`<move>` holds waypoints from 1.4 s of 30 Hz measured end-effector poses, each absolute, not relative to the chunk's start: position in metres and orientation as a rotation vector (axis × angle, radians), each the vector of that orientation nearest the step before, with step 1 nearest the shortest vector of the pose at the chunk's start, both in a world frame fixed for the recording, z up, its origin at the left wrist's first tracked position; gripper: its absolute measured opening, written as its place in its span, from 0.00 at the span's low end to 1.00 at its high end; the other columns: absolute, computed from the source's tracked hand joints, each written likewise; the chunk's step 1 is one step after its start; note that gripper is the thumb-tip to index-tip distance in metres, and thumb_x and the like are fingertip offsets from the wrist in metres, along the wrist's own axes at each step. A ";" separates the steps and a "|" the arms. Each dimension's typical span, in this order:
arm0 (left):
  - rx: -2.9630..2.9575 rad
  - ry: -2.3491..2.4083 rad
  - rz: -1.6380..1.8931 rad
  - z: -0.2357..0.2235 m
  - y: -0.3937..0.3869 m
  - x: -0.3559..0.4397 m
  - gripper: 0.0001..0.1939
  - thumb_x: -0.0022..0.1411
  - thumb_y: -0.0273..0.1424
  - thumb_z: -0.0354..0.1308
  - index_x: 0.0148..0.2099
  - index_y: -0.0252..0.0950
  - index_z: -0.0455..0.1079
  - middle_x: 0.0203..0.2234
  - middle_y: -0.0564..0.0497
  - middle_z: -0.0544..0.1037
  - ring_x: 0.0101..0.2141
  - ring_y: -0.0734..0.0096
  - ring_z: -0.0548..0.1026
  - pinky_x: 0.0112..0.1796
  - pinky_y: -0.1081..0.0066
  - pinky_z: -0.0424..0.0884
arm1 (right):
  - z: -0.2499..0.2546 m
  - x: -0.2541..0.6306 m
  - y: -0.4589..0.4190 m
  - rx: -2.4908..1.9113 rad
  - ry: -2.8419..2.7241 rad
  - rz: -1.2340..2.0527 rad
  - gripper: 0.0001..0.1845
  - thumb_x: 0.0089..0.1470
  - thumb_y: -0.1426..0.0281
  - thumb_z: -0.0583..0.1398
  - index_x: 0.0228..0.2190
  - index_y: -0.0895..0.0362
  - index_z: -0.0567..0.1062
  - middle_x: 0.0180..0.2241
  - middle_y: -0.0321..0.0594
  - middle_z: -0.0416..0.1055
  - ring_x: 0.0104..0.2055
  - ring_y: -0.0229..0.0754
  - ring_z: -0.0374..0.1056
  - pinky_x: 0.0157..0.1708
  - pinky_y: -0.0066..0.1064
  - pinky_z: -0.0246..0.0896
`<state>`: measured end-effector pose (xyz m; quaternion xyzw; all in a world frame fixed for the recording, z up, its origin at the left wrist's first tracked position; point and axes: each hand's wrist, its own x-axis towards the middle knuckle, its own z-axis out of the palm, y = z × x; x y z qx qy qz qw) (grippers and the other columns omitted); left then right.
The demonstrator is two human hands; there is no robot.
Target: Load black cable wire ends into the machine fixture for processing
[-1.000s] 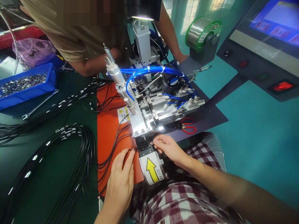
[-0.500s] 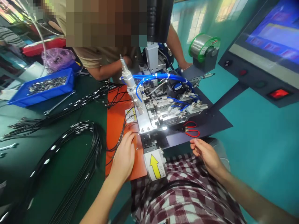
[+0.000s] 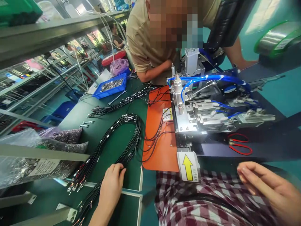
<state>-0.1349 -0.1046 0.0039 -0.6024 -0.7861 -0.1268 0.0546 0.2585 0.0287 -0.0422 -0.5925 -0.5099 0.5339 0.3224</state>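
Observation:
My left hand (image 3: 111, 188) rests on the green bench with its fingertips touching a looped bundle of black cables (image 3: 122, 138); the fingers are loosely curled and I cannot make out a cable gripped in them. My right hand (image 3: 265, 185) hovers over my checked shirt at the lower right, fingers together and relaxed, holding nothing. Between the hands stands a metal fixture machine (image 3: 202, 116) with blue air tubes and a yellow-arrow label (image 3: 188, 167). A few black cables lie across the orange mat (image 3: 162, 147).
A person in a tan shirt (image 3: 143, 40) leans over the machine from behind. A blue bin of metal parts (image 3: 110, 85), a wrench (image 3: 116, 98), red-handled snips (image 3: 238, 142), plastic bags of parts (image 3: 35, 153) and a solder spool (image 3: 277, 39) surround the bench.
My left hand left the orange mat and moved left and down to the cable bundle. My right hand drew back from the machine's front toward my lap. The view swung left.

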 end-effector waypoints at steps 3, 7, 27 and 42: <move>-1.790 -2.513 -0.328 0.008 -0.110 -0.152 0.10 0.64 0.35 0.49 0.33 0.38 0.67 0.29 0.49 0.73 0.27 0.63 0.73 0.28 0.66 0.69 | -0.028 0.241 0.035 -1.430 -1.497 1.568 0.21 0.51 0.48 0.58 0.27 0.54 0.70 0.18 0.32 0.59 0.20 0.36 0.57 0.20 0.25 0.58; -1.742 -2.661 -0.363 0.034 -0.106 -0.150 0.10 0.64 0.38 0.48 0.41 0.38 0.66 0.23 0.53 0.70 0.23 0.67 0.70 0.24 0.69 0.65 | -0.010 0.218 0.037 -1.272 -1.673 1.602 0.18 0.57 0.54 0.54 0.25 0.55 0.68 0.21 0.33 0.59 0.22 0.36 0.56 0.21 0.25 0.57; -2.203 -1.867 -0.436 0.027 -0.024 -0.073 0.09 0.67 0.32 0.51 0.40 0.36 0.71 0.27 0.53 0.74 0.26 0.72 0.72 0.29 0.72 0.64 | -0.002 0.174 0.035 -0.571 -1.585 1.381 0.07 0.59 0.72 0.55 0.38 0.55 0.73 0.30 0.36 0.68 0.23 0.33 0.61 0.23 0.26 0.57; -2.505 -2.314 -0.941 0.008 -0.045 -0.025 0.11 0.62 0.30 0.55 0.48 0.44 0.70 0.36 0.51 0.80 0.35 0.65 0.79 0.36 0.74 0.72 | -0.001 0.157 0.038 -0.871 -0.892 2.003 0.15 0.47 0.62 0.66 0.31 0.59 0.72 0.24 0.35 0.74 0.20 0.32 0.67 0.25 0.26 0.63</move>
